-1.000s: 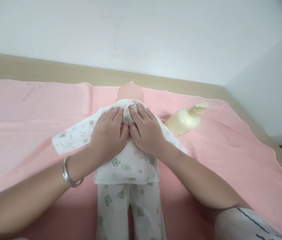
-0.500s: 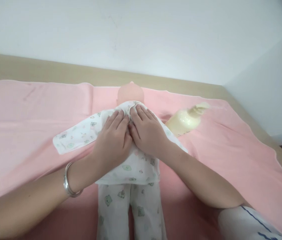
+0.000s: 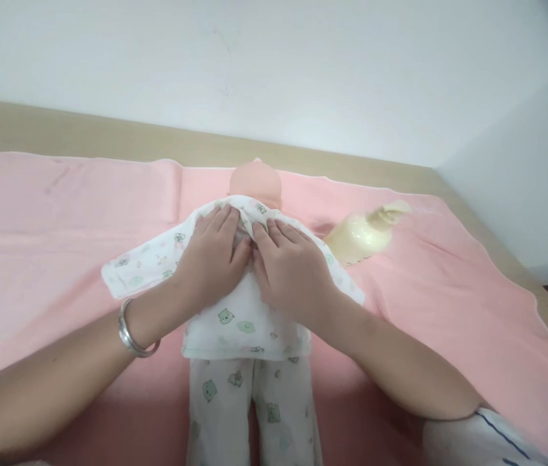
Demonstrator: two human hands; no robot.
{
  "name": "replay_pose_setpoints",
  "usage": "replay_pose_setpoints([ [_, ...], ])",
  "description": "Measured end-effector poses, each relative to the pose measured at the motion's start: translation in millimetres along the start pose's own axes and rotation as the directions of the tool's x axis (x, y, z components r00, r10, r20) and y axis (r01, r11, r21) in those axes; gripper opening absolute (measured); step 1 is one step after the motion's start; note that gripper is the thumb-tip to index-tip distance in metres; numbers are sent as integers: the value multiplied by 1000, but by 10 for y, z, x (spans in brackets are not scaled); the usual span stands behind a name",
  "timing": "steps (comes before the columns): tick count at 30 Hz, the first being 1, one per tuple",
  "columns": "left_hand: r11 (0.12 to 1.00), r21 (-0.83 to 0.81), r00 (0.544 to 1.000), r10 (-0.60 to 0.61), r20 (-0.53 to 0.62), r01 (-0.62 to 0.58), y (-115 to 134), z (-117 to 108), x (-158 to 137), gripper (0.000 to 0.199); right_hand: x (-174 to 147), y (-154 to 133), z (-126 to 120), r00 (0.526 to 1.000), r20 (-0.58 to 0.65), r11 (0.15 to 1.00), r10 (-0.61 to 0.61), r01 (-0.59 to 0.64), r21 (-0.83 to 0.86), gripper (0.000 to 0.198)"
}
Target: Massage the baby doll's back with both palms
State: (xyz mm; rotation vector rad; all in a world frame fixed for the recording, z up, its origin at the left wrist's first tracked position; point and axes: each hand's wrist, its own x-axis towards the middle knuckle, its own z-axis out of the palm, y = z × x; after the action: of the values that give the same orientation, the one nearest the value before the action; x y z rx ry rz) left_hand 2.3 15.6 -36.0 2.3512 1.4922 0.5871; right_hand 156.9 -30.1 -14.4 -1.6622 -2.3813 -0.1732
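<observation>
A baby doll [image 3: 255, 181] lies stretched out before me, its head at the far end. It wears a white printed top [image 3: 249, 323] and matching trousers [image 3: 274, 408]. My left hand [image 3: 215, 255] rests flat on the left side of the chest, fingers extended. Opposite it, my right hand [image 3: 293, 265] lies on the right side of the chest with its fingers stretched out. The cloth bunches into folds between my fingertips near the neck. The doll's sleeves spread out to both sides, the right one partly behind my forearm.
A pink sheet [image 3: 60, 220] lies under the doll on a wooden surface [image 3: 109, 133]. To the right of the doll, a pale yellow pump bottle [image 3: 363, 233] lies tilted on the sheet. A white wall [image 3: 303, 71] stands behind.
My left hand has slid a little up and to the left, and my right hand slightly down. The gap between them has widened, and the cloth at the neck has shifted.
</observation>
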Motion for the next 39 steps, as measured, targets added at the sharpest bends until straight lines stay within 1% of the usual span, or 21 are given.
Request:
replay_pose_setpoints([
  [2, 999, 48, 1000, 20, -13, -20, 45, 0, -53, 64, 36, 50, 47, 1000, -15, 999, -3, 4, 53, 50],
  [5, 987, 139, 994, 88, -63, -78, 143, 13, -172, 59, 91, 129, 119, 1000, -17, 994, -11, 12, 110, 53],
  [7, 975, 190, 986, 134, -99, -114, 202, 25, -245, 58, 116, 167, 147, 1000, -4, 992, -16, 16, 129, 55],
  [9, 969, 209, 980, 158, -119, -131, 225, 28, -273, 56, 123, 180, 144, 1000, 19, 991, -22, 20, 136, 56],
  [11, 976, 177, 983, 148, -106, -128, 198, 15, -235, 55, 112, 161, 107, 999, 47, 992, -20, 14, 127, 57],
  [14, 996, 54, 997, 71, -42, -69, 84, -23, -79, 55, 60, 75, 26, 997, 83, 996, 12, -19, 83, 56],
  [16, 999, -24, 999, 41, -16, -41, 3, -44, 33, 52, 4, -3, -13, 996, 84, 998, 25, -29, 48, 56],
  [18, 997, -65, 999, 47, -28, -49, -54, -49, 108, 48, -61, -76, -26, 998, 65, 1000, 14, -15, 17, 54],
  [20, 995, -81, 997, 58, -51, -62, -79, -41, 133, 45, -118, -125, -23, 999, 36, 1000, -5, 5, -10, 52],
  [22, 995, -80, 996, 56, -63, -61, -81, -29, 125, 46, -145, -139, -17, 1000, 13, 999, -23, 23, -22, 51],
  [25, 996, -58, 997, 58, -49, -61, -68, -24, 100, 52, -104, -84, 0, 999, 22, 999, -34, 33, 23, 51],
  [27, 998, -29, 998, 55, -30, -56, -57, -29, 86, 56, -30, -12, 33, 1000, 30, 997, 0, -2, 84, 52],
  [29, 999, 12, 999, 40, -17, -40, -39, -33, 64, 59, 52, 64, 87, 997, 19, 988, 78, -79, 131, 56],
  [32, 996, 82, 999, 28, -28, -26, 21, -27, -9, 61, 137, 144, 169, 988, 15, 974, 155, -156, 163, 63],
  [34, 990, 128, 997, 63, -44, -57, 84, -15, -89, 61, 155, 167, 198, 988, 26, 973, 155, -157, 171, 64],
  [36, 979, 165, 990, 132, -55, -121, 153, -1, -176, 58, 155, 177, 204, 990, 32, 975, 139, -143, 170, 64],
  [39, 965, 176, 976, 210, -65, -196, 229, 6, -268, 54, 152, 191, 192, 993, 44, 982, 108, -114, 152, 63],
])
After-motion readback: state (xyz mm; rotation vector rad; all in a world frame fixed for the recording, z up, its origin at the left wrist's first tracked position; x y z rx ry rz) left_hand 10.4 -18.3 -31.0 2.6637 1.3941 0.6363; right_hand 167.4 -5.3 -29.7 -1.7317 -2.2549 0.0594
